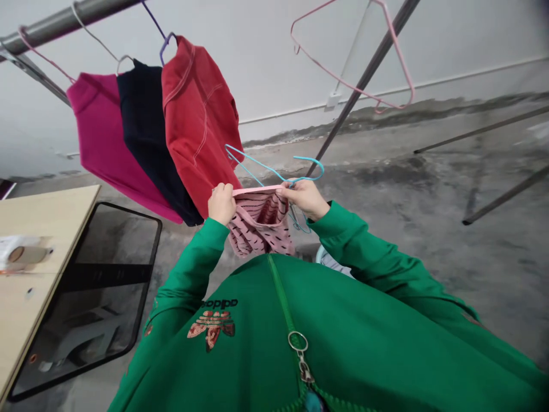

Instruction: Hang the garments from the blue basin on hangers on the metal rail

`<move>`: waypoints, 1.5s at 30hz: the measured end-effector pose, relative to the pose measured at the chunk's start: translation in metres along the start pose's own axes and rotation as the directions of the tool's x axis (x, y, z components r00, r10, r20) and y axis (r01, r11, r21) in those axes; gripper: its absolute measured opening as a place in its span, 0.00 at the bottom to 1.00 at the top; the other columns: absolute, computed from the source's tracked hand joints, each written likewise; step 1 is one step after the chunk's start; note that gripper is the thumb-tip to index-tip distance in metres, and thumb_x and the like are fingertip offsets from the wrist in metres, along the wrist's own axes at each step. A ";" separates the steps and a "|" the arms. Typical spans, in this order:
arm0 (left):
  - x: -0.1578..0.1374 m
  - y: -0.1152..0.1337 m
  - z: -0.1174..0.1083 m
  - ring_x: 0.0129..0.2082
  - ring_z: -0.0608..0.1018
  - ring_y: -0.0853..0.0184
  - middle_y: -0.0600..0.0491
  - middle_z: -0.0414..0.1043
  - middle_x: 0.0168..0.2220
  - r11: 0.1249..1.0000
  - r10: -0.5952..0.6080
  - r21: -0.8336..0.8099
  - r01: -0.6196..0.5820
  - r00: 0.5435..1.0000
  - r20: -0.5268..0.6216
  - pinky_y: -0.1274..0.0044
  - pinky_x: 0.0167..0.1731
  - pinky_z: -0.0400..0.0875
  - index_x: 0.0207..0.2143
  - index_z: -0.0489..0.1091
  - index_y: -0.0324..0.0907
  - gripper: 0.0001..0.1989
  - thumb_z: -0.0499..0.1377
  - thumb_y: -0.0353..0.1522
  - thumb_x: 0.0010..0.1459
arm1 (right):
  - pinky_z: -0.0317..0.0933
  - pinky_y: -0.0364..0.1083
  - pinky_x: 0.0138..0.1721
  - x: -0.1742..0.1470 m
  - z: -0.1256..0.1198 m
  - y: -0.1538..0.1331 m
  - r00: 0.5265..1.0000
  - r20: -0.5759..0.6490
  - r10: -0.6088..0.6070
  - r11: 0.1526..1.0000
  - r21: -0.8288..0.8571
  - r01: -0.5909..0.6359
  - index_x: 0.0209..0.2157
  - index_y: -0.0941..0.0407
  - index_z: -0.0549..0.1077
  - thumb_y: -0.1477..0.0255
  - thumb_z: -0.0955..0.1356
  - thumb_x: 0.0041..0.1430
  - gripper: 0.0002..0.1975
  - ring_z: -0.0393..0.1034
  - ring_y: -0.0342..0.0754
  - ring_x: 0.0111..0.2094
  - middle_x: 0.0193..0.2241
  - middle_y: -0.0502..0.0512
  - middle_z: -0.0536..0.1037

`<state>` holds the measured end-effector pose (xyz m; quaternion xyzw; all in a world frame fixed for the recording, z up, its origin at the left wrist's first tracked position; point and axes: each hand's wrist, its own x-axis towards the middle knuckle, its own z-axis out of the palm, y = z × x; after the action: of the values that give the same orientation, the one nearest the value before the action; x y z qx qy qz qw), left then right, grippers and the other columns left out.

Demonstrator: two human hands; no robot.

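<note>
Stretched between my two hands is a pair of pink pants [260,236] with short dark marks, its waistband pulled wide so the striped inside shows. My left hand [222,203] grips the left end of the waistband, fingers closed. Closed on the waistband's right end is my right hand [305,197]. A light blue hanger [257,162] lies against the far side of the pants, its hook beside my right hand. Whether my right fingers also pinch the hanger, I cannot tell. The lower part of the pants is hidden by my green jacket.
A metal rail [98,17] at upper left carries a magenta garment [114,134], a dark navy garment [148,126] and a red garment [199,109]. One pink hanger [343,86] hangs at upper right. At left stand a wooden table [47,212] and a black-framed panel [115,274].
</note>
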<state>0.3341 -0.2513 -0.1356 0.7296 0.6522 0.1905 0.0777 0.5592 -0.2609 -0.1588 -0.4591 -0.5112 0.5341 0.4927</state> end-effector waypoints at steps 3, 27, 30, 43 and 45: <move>0.003 -0.014 0.020 0.33 0.70 0.64 0.52 0.65 0.28 0.969 -0.099 -0.216 0.119 0.990 0.100 0.75 0.35 0.61 0.26 0.58 0.43 0.09 0.50 0.20 0.51 | 0.53 0.42 0.26 -0.002 0.008 -0.004 1.000 0.004 -0.008 1.000 -0.007 0.008 0.19 0.58 0.65 0.60 0.74 0.39 0.19 0.56 0.37 0.21 0.17 0.48 0.65; 0.017 -0.020 0.054 0.23 0.69 0.72 0.58 0.67 0.21 0.746 -0.097 -0.603 0.282 0.942 0.321 0.80 0.29 0.65 0.26 0.68 0.39 0.05 0.53 0.23 0.48 | 0.52 0.42 0.25 0.014 -0.009 -0.012 0.993 -0.111 -0.039 0.995 -0.093 0.028 0.21 0.59 0.68 0.61 0.72 0.39 0.16 0.56 0.38 0.21 0.18 0.49 0.65; 0.017 -0.019 0.051 0.22 0.67 0.73 0.60 0.66 0.19 0.710 -0.106 -0.635 0.305 0.937 0.332 0.82 0.26 0.62 0.25 0.69 0.38 0.03 0.58 0.24 0.45 | 0.52 0.42 0.26 0.020 -0.014 -0.009 0.986 -0.151 -0.071 0.993 -0.109 0.055 0.20 0.59 0.67 0.63 0.71 0.40 0.14 0.56 0.38 0.22 0.18 0.48 0.65; 0.031 -0.009 0.037 0.23 0.75 0.69 0.53 0.71 0.20 0.363 -0.270 -0.795 0.486 0.871 0.410 0.76 0.29 0.72 0.26 0.69 0.36 0.04 0.54 0.26 0.49 | 0.55 0.43 0.26 0.013 -0.037 0.001 0.987 -0.084 -0.140 0.973 -0.198 0.121 0.28 0.57 0.74 0.50 0.71 0.45 0.23 0.61 0.43 0.24 0.18 0.49 0.65; 0.031 -0.011 0.035 0.23 0.76 0.67 0.52 0.71 0.20 0.344 -0.288 -0.791 0.505 0.859 0.423 0.74 0.29 0.73 0.25 0.69 0.36 0.04 0.55 0.27 0.49 | 0.50 0.42 0.23 0.002 -0.054 -0.005 0.989 -0.091 -0.120 0.971 -0.216 0.098 0.30 0.57 0.76 0.48 0.70 0.46 0.25 0.57 0.42 0.21 0.16 0.48 0.62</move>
<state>0.3392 -0.2142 -0.1659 0.4137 0.6014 0.3974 0.5560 0.6127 -0.2542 -0.1564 -0.5071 -0.5633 0.4243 0.4955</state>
